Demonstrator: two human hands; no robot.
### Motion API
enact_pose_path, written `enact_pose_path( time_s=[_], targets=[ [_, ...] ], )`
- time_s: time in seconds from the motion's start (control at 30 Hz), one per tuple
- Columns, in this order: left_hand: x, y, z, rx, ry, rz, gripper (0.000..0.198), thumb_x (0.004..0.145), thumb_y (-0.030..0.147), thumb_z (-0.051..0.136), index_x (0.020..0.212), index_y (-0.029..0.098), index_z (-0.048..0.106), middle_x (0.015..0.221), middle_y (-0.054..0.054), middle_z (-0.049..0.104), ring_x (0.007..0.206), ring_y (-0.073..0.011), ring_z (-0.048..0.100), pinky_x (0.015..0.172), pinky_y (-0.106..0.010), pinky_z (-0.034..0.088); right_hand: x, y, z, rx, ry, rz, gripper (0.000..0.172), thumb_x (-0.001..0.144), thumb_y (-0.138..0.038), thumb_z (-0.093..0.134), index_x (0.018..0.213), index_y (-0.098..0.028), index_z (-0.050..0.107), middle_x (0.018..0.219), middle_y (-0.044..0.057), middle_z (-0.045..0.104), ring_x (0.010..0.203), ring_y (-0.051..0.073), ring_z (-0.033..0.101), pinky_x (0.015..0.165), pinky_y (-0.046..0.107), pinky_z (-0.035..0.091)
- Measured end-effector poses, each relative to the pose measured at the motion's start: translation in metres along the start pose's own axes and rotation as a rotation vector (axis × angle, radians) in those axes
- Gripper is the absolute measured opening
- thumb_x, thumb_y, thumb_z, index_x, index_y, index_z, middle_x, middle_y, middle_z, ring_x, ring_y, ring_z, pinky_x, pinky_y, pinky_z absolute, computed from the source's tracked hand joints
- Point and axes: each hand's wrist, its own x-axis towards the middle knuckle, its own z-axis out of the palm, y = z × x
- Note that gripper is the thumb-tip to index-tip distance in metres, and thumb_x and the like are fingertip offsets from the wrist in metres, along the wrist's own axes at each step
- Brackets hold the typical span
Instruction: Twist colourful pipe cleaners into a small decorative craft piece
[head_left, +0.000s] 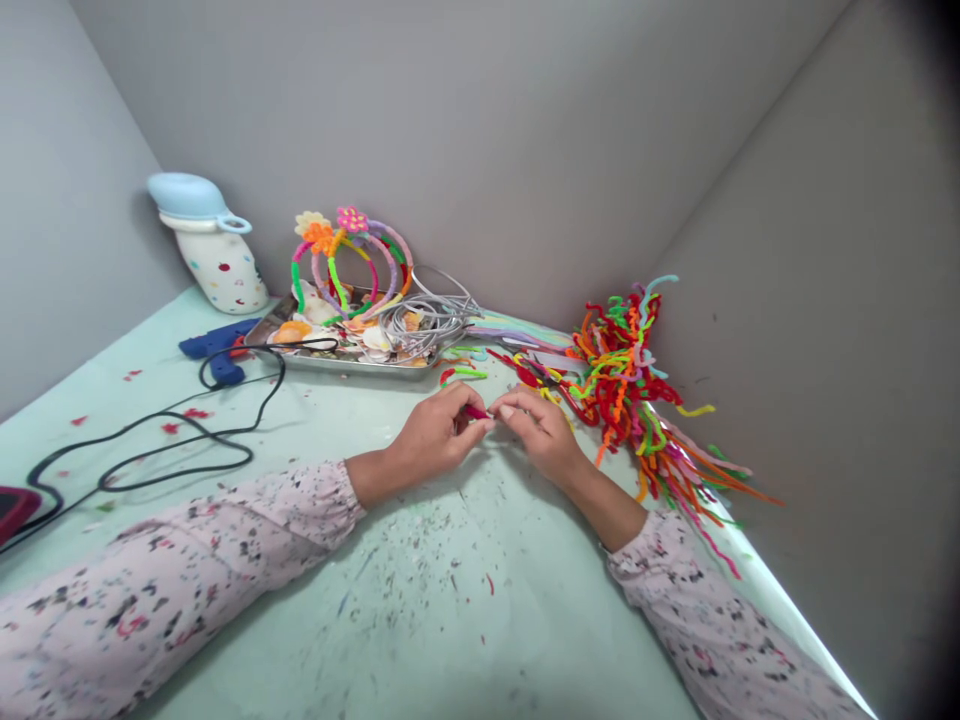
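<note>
Above the middle of the pale green table (pixel 480 620), my left hand (pixel 436 432) is closed, its thumb and fingers pinching a small dark pink piece (pixel 475 412). My right hand (pixel 541 432) faces it with thumb and forefinger pinched at the piece's right end; the fingertips of both hands nearly meet. Whatever lies between the right fingertips is too small to make out. Just beyond the hands are short green and red fuzzy stems (pixel 463 373) and dark red-handled scissors (pixel 525 370).
A metal tray (pixel 352 369) holds flower-topped fuzzy hoops (pixel 330 265), scraps and grey wire (pixel 431 325). Left are a blue glue gun (pixel 221 345), black cord (pixel 217 435) and white bottle (pixel 221 265). Colourful fuzzy stems (pixel 622 380) heap at the right, against grey walls.
</note>
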Motion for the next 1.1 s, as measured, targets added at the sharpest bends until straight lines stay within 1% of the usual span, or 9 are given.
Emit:
enact_pose_path(
  time_s=[0.33, 0.47, 0.57, 0.63, 0.73, 0.8, 0.9, 1.0, 1.1],
  targets=[
    [0.0, 0.002, -0.004, 0.003, 0.038, -0.023, 0.01, 0.084, 0.019, 0.054, 0.076, 0.014, 0.057, 0.075, 0.0, 0.053, 0.065, -0.0102, 0.047, 0.06, -0.024, 0.036, 0.008, 0.009, -0.016, 0.062, 0.571, 0.216, 0.025, 0.089, -0.035, 0.045, 0.088, -0.019, 0.064, 0.085, 0.004, 0.065, 0.084, 0.018, 0.06, 0.081, 0.032, 0.046],
    [0.002, 0.001, -0.005, -0.018, 0.087, -0.029, 0.012, 0.088, 0.023, 0.052, 0.081, 0.015, 0.058, 0.078, -0.001, 0.054, 0.071, -0.0122, 0.049, 0.066, -0.025, 0.039, 0.015, 0.017, -0.028, -0.014, 0.715, 0.203, 0.023, 0.088, -0.034, 0.048, 0.095, -0.018, 0.062, 0.096, 0.006, 0.066, 0.094, 0.018, 0.06, 0.09, 0.034, 0.044],
    [0.002, 0.0, -0.005, -0.063, 0.085, -0.042, 0.014, 0.09, 0.024, 0.048, 0.096, 0.016, 0.058, 0.088, -0.003, 0.056, 0.078, -0.0138, 0.052, 0.073, -0.027, 0.042, 0.021, 0.021, -0.036, -0.024, 0.76, 0.21, 0.026, 0.085, -0.033, 0.05, 0.105, -0.018, 0.058, 0.105, 0.007, 0.063, 0.098, 0.018, 0.059, 0.092, 0.036, 0.045],
    [0.002, 0.0, -0.005, -0.069, 0.072, -0.047, 0.018, 0.091, 0.022, 0.046, 0.103, 0.016, 0.057, 0.092, -0.004, 0.057, 0.082, -0.0148, 0.053, 0.076, -0.029, 0.043, 0.025, 0.019, -0.042, -0.009, 0.745, 0.216, 0.029, 0.085, -0.034, 0.051, 0.108, -0.018, 0.055, 0.104, 0.008, 0.062, 0.096, 0.018, 0.059, 0.088, 0.037, 0.047],
    [0.002, -0.001, -0.005, -0.059, 0.047, -0.052, 0.019, 0.092, 0.022, 0.044, 0.097, 0.016, 0.061, 0.083, -0.004, 0.058, 0.082, -0.0157, 0.055, 0.077, -0.03, 0.044, 0.029, 0.005, -0.055, -0.03, 0.716, 0.168, 0.032, 0.086, -0.038, 0.049, 0.112, -0.02, 0.052, 0.104, 0.009, 0.06, 0.09, 0.019, 0.061, 0.079, 0.036, 0.051],
    [0.002, -0.002, -0.004, -0.07, 0.041, -0.066, 0.02, 0.092, 0.024, 0.045, 0.092, 0.017, 0.063, 0.076, -0.002, 0.059, 0.074, -0.0145, 0.056, 0.074, -0.029, 0.044, 0.03, -0.01, -0.068, -0.111, 0.683, 0.145, 0.03, 0.088, -0.039, 0.046, 0.111, -0.021, 0.053, 0.1, 0.008, 0.062, 0.086, 0.019, 0.062, 0.076, 0.035, 0.051],
    [0.001, -0.005, 0.0, -0.132, 0.037, -0.095, 0.02, 0.092, 0.026, 0.046, 0.097, 0.018, 0.063, 0.07, 0.001, 0.059, 0.057, -0.0105, 0.054, 0.064, -0.026, 0.044, 0.028, -0.03, -0.093, -0.324, 0.581, 0.179, 0.025, 0.086, -0.039, 0.048, 0.098, -0.022, 0.06, 0.089, 0.006, 0.065, 0.08, 0.019, 0.061, 0.072, 0.033, 0.048],
    [0.001, -0.006, 0.003, -0.195, 0.039, -0.109, 0.021, 0.092, 0.023, 0.044, 0.105, 0.018, 0.059, 0.07, 0.002, 0.06, 0.05, -0.0084, 0.053, 0.055, -0.023, 0.042, 0.023, -0.037, -0.124, -0.57, 0.314, 0.301, 0.024, 0.084, -0.04, 0.051, 0.089, -0.022, 0.066, 0.075, 0.003, 0.065, 0.066, 0.017, 0.058, 0.06, 0.029, 0.042],
    [0.001, -0.005, 0.004, -0.245, 0.053, -0.123, 0.023, 0.091, 0.018, 0.042, 0.108, 0.018, 0.058, 0.08, 0.0, 0.062, 0.051, -0.0069, 0.054, 0.052, -0.022, 0.042, 0.014, -0.032, -0.154, -0.786, -0.01, 0.444, 0.02, 0.081, -0.034, 0.052, 0.077, -0.022, 0.068, 0.067, 0.001, 0.066, 0.058, 0.016, 0.056, 0.055, 0.028, 0.037]
  ],
)
